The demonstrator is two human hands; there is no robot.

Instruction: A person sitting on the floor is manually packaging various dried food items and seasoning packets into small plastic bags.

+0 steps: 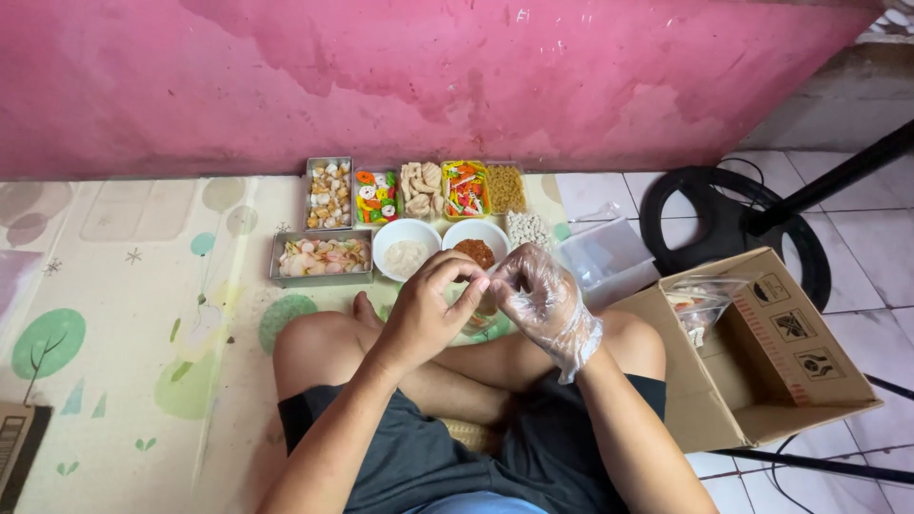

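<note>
bare left hand (428,309) pinches the fingertip of the clear plastic glove (547,309) on the half-curled right hand (541,303). advise seating each finger fully; white bowl of red-brown paste (476,249) sits at twelve o'clock.

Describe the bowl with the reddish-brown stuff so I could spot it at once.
Start at the pink wall and come down past the row of snack trays. Two white bowls sit side by side below them; take the right bowl, just above the gloved right hand. Its neighbour, the left bowl, holds something pale instead.
</note>
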